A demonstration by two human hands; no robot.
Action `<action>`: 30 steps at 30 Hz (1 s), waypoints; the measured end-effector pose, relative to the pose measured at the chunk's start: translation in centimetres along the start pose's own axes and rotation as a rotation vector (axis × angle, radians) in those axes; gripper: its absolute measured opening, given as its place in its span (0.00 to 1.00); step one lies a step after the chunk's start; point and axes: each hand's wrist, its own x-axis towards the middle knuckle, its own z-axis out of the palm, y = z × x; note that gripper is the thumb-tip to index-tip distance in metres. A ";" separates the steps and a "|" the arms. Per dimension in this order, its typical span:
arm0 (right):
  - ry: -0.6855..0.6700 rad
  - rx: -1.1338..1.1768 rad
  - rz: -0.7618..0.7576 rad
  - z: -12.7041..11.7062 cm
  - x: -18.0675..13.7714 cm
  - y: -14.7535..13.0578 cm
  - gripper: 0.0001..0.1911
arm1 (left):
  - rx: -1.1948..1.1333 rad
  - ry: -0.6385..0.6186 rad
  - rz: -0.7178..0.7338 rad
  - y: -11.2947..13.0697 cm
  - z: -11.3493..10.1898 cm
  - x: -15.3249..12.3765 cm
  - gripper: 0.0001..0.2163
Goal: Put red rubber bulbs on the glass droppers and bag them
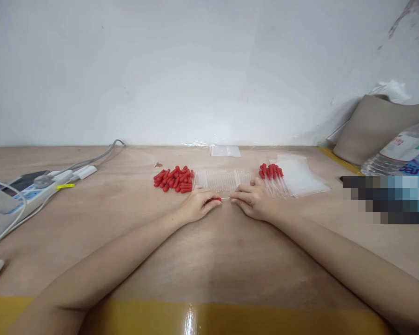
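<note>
My left hand pinches a red rubber bulb at the middle of the wooden table. My right hand pinches a clear glass tube whose end meets the bulb. Just beyond the hands lies a row of several clear tubes. A heap of loose red bulbs sits to its left. To the right lie several droppers with red bulbs fitted.
Clear plastic bags lie right of the droppers, one more bag by the wall. A power strip with cables is at the left. A water bottle and a beige cushion are at the right.
</note>
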 end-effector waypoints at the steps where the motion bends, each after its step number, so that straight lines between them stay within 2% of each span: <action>1: -0.002 -0.003 -0.003 -0.1 0.1 -0.2 0.13 | 0.011 -0.001 0.004 0.0 0.0 0.0 0.09; 5: -0.056 -0.023 0.012 -0.5 0.5 -1.0 0.15 | 0.041 0.007 0.030 -0.2 0.2 -0.1 0.09; 9: -0.158 0.007 0.089 -0.7 1.0 -1.7 0.16 | 0.044 0.024 0.046 -0.1 0.2 0.0 0.08; 19: -0.358 0.395 0.381 -0.2 2.0 -2.2 0.20 | 0.075 0.004 0.072 0.0 0.1 -0.2 0.10; 24: -0.427 0.452 0.356 -1.6 2.3 -1.6 0.16 | 0.091 0.036 0.045 0.2 -0.2 -0.1 0.11; 26: -0.471 0.444 0.353 -2.5 2.4 -0.9 0.14 | 0.126 0.092 0.018 0.1 -0.6 -0.2 0.15; 28: -0.447 0.434 0.444 -3.4 2.4 0.2 0.14 | 0.185 0.167 -0.030 -0.3 -1.2 -0.4 0.20; 30: -0.343 0.368 0.635 -4.0 2.3 1.6 0.13 | 0.246 0.229 -0.097 -1.0 -1.7 -0.7 0.19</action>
